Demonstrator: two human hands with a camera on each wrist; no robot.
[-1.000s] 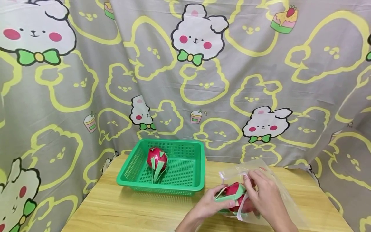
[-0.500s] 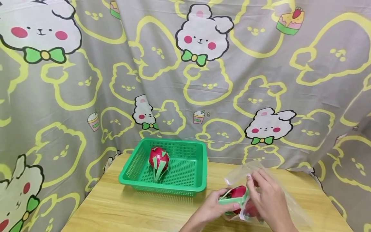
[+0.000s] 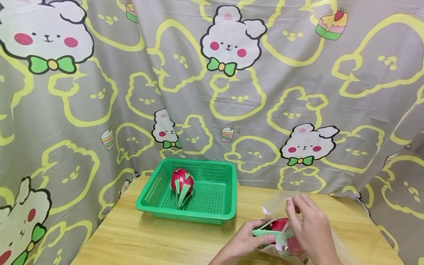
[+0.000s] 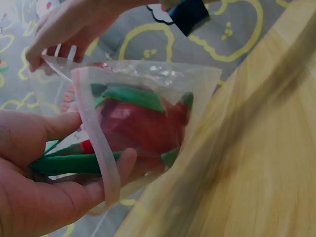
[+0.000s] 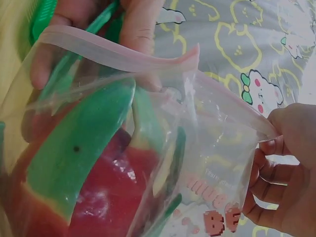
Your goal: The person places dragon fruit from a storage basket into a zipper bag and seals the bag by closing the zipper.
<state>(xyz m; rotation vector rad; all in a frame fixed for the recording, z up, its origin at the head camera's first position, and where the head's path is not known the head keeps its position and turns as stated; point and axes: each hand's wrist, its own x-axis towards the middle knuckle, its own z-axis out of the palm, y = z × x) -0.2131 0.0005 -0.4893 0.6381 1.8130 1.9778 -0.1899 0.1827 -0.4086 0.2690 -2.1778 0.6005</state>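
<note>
A red dragon fruit (image 4: 140,126) with green leaf tips lies mostly inside a clear zip bag (image 5: 116,54) with a pinkish zip strip. My left hand (image 3: 251,237) holds the fruit by its long green leaves at the bag's mouth, fingers and thumb partly inside the opening. My right hand (image 3: 311,222) pinches the upper corner of the bag's mouth between thumb and forefinger, pulling that edge taut. Reddish lettering shows on the bag in the right wrist view. In the head view the right hand hides much of the bag.
A green plastic basket (image 3: 185,216) stands on the wooden table (image 3: 159,243), left of my hands. One more dragon fruit (image 3: 182,181) sits in its left half. Behind the table hangs a grey curtain (image 3: 238,103) with cartoon rabbits.
The left hand has moved slightly right, taking the dragon fruit deeper into the bag; less red shows outside. The right hand keeps its pinch on the bag's edge.
</note>
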